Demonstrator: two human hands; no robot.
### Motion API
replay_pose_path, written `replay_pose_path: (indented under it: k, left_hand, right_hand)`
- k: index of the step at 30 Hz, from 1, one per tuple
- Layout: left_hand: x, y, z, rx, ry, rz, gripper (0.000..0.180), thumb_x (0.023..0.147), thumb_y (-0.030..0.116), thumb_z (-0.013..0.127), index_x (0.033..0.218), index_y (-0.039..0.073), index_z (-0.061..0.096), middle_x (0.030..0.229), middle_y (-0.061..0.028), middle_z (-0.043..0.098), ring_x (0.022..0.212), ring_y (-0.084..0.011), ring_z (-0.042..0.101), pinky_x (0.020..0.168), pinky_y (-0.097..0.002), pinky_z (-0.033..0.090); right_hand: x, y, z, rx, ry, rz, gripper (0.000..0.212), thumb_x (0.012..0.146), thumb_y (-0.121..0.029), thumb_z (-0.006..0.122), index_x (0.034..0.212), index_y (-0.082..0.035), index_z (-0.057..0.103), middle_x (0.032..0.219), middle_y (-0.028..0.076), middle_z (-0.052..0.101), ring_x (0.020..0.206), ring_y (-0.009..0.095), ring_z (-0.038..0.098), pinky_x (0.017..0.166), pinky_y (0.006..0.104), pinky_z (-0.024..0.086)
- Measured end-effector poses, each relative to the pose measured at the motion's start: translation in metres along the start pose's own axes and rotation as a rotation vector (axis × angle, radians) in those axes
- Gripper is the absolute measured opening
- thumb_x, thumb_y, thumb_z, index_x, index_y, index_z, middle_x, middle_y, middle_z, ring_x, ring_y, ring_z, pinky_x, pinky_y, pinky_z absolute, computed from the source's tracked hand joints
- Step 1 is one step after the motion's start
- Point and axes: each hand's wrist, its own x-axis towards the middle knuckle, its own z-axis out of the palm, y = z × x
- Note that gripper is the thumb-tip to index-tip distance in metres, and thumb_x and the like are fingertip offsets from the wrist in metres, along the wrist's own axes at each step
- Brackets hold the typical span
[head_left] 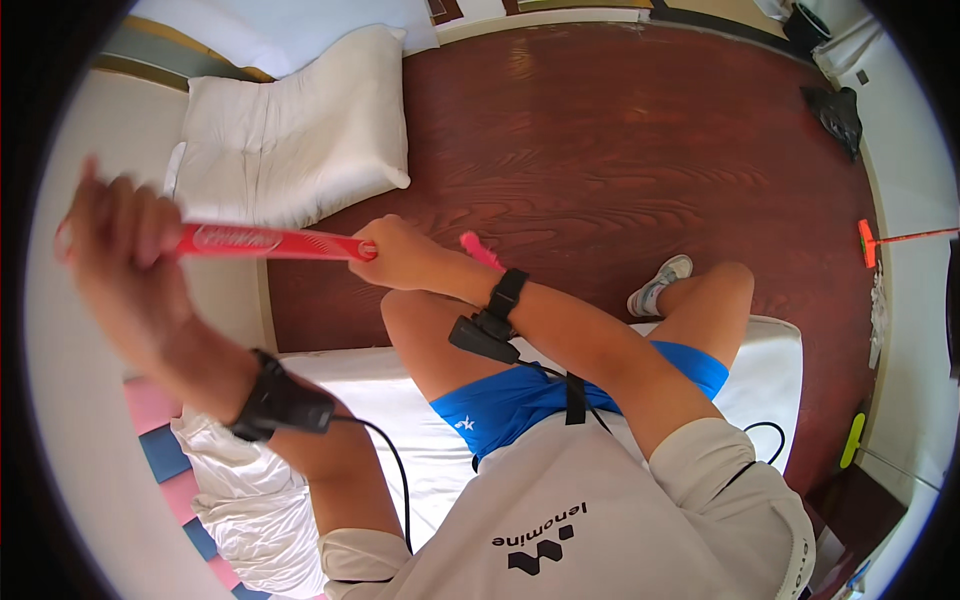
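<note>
Head view, and it's all on the red band (275,243), drawn out straight, off to the person's left! Left hand (125,225), blurred, has its fingers curled around one end; right hand (395,250) makes a closed fist on the other, near the knee. I'd call this the pulling stage of a stretch, and the next move calls for firm grips and even tension, so neither end snaps loose.

Look around: a big white pillow (290,140) lies just beyond the band, on the dark red floor (620,150). There's a pinkish piece (482,250) past the right forearm; whether it belongs to the band, I can't tell. Over by the right-hand wall, an orange-headed tool (866,244) and a black bag (838,118), both well apart. Closer in, that loose black cable (403,470) beside the left arm could snag, and the pale left wall (225,300) may cramp a wider pull!
</note>
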Motion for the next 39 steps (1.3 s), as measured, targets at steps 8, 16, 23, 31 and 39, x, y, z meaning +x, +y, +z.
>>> replay_pose_path:
  k: [8,16,23,31,39]
  left_hand:
    - [-0.014,-0.047,0.046,-0.096,0.13,-0.022,0.034,0.085,0.01,0.056,0.059,0.009,0.034,0.05,0.0013,0.026,0.043,-0.0094,0.023,0.042,-0.0277,0.024]
    - [-0.032,-0.041,0.038,-0.157,0.058,-0.008,0.037,0.086,0.011,0.052,0.058,0.013,0.029,0.048,0.0031,0.023,0.041,-0.0079,0.018,0.042,-0.0265,0.024]
    - [-0.063,-0.105,0.004,-0.449,0.136,-0.061,0.036,0.089,0.016,0.045,0.057,0.015,0.028,0.046,0.0018,0.023,0.041,-0.0106,0.02,0.042,-0.0284,0.026]
    - [-0.107,-0.214,0.029,-0.604,0.117,-0.194,0.036,0.087,0.017,0.045,0.055,0.012,0.029,0.044,-0.0007,0.027,0.039,-0.0135,0.027,0.042,-0.0323,0.031]
    - [-0.057,-0.019,-0.01,-0.308,0.018,0.046,0.04,0.093,0.013,0.039,0.056,0.016,0.025,0.048,0.0034,0.02,0.042,-0.0085,0.015,0.043,-0.0278,0.024]
  right_hand:
    - [-0.003,0.049,-0.035,0.067,0.1,0.033,0.018,0.074,-0.015,0.059,0.067,0.002,0.056,0.056,0.02,0.053,0.049,0.032,0.048,0.053,0.0408,0.041]
    - [-0.017,0.047,-0.044,-0.022,0.085,0.002,0.016,0.076,-0.012,0.06,0.069,0.001,0.055,0.057,0.018,0.051,0.049,0.031,0.046,0.05,0.0401,0.037]
    - [-0.029,0.098,-0.085,-0.583,0.107,-0.014,0.022,0.073,-0.029,0.06,0.073,-0.007,0.061,0.077,0.018,0.061,0.079,0.038,0.059,0.07,0.0484,0.048]
    - [-0.102,0.181,-0.132,-0.739,0.171,0.117,0.014,0.07,-0.023,0.062,0.067,-0.01,0.057,0.067,0.012,0.059,0.074,0.036,0.058,0.067,0.0479,0.047]
    - [-0.013,0.038,-0.028,-0.287,0.174,-0.107,0.016,0.069,-0.023,0.062,0.062,-0.01,0.057,0.064,0.015,0.059,0.07,0.037,0.059,0.064,0.0483,0.047]
